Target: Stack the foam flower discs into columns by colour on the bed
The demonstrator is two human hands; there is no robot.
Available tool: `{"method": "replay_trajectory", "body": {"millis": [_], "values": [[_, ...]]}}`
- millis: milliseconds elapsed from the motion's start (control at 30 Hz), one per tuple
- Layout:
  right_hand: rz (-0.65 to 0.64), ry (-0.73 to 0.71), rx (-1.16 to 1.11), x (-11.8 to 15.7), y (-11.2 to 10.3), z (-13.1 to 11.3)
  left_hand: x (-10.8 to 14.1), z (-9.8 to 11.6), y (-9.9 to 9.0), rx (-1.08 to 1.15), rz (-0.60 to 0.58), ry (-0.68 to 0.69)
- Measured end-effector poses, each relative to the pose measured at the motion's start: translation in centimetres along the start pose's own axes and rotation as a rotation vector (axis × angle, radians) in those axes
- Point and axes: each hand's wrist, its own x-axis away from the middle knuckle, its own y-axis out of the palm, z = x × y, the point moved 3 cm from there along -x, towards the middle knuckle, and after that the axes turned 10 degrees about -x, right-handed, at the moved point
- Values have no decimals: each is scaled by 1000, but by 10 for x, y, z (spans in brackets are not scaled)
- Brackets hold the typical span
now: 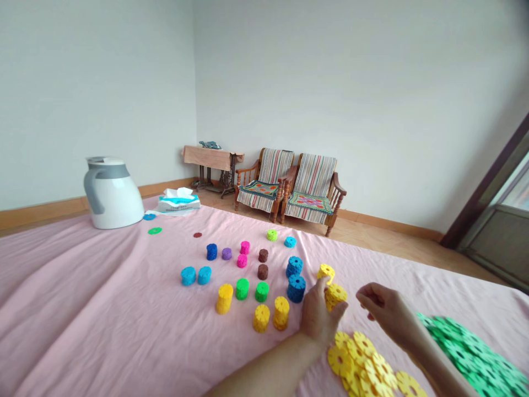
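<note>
The left hand (pixel 319 313) clasped a yellow stack (pixel 336 293); the right hand (pixel 382 306) curled nearby, apart, its grip impossible to tell.

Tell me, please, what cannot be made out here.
All in the head view:
Nearer yellow stack at the left hand: base, partly behind that hand.
Right hand: whether its fingertips hold anything, hidden by curled fingers.
Green pile: right end, cut off by frame edge.
Tissue box: print, too small.

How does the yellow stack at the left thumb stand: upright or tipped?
Upright: the yellow stack shows its top disc facing up, others beneath.
</note>
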Motion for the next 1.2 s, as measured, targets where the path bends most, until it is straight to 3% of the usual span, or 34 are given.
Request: {"method": "replay_trajectory", "body": {"millis": [167,467,633,800,933,1067,1200], "values": [[-191,-23,232,27,0,13,-1,-2,2,-82,42,108],[-278,69,311,29,7,25,-3,-5,3,-136,78,153],[-269,74,36,22,-2,25,-1,-1,1,-114,55,102],[-67,147,-379,5,-9,14,-1,-1,1,-104,31,76],[-13,246,-611,-8,0,5,-1,-2,1,-107,24,103],[-12,311,-665,-16,13,5,-1,0,1,-98,13,118],[15,279,-567,-17,20,5,-1,1,1,-87,13,123]]}}
